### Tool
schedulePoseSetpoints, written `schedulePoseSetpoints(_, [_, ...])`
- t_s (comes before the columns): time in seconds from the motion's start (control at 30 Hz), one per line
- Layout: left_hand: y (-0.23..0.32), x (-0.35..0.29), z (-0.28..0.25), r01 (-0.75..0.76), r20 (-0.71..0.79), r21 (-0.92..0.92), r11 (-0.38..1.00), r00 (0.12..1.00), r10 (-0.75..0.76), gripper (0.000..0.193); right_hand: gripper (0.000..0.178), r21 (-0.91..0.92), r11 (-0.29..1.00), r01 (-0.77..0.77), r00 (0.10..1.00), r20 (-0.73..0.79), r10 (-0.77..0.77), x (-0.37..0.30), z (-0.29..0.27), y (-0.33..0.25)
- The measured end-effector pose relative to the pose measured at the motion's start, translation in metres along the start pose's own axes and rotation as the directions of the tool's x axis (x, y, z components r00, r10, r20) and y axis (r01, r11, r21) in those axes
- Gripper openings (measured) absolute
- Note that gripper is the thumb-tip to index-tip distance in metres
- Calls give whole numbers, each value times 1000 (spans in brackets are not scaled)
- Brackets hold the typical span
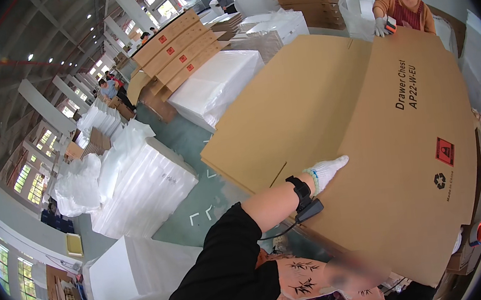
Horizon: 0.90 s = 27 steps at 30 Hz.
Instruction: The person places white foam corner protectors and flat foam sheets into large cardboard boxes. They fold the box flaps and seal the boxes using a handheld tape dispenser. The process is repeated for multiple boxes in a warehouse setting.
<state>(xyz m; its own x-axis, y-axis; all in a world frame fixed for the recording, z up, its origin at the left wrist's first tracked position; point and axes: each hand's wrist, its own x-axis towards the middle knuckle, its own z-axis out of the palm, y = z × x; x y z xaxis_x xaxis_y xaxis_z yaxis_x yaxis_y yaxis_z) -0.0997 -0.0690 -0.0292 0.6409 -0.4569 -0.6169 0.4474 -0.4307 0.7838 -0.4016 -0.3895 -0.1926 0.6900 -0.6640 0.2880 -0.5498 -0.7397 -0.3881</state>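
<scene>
A large flattened cardboard box [330,111] lies in front of me, with dark printing and a red label on its right panel. My left hand [331,172], in a white knitted glove, rests on the panel near a fold, fingers stretched out together and pointing right. A black strap with a small black device [309,209] sits on that wrist. Past the carton's lower right edge shows a small white patch [457,241], possibly my gloved right hand; its fingers are hidden. Across the carton, a co-worker's gloved hand [381,27] is at the far edge beside an orange-and-black tool [391,24].
A red-and-blue tape dispenser [479,233] lies at the right on more cardboard. Wrapped white stacks [144,183] stand on the green floor [179,209] at left. Behind them are brown cartons [177,51] on a white wrapped block [219,85]. Several people work farther back.
</scene>
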Motion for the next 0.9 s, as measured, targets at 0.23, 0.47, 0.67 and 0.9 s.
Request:
schedulePoseSetpoints(0.23, [11,9,-15,-57,122,-156,986,990,76,68,28,-550,835,5,916,338,217,68,-29,227])
schedulePoseSetpoints(0.47, [27,1,-35,28,-1,-93,995,1000,-28,57,54,-272,841,-468,849,123,513,64,-58,150])
schedulePoseSetpoints(0.67, [18,22,-38,-13,-74,43,999,997,16,58,43,-196,979,-55,993,95,75,72,-113,127])
schedulePoseSetpoints(0.9, [15,6,-31,-49,-19,-35,998,999,48,60,38,720,466,-514,829,557,54,31,-146,2])
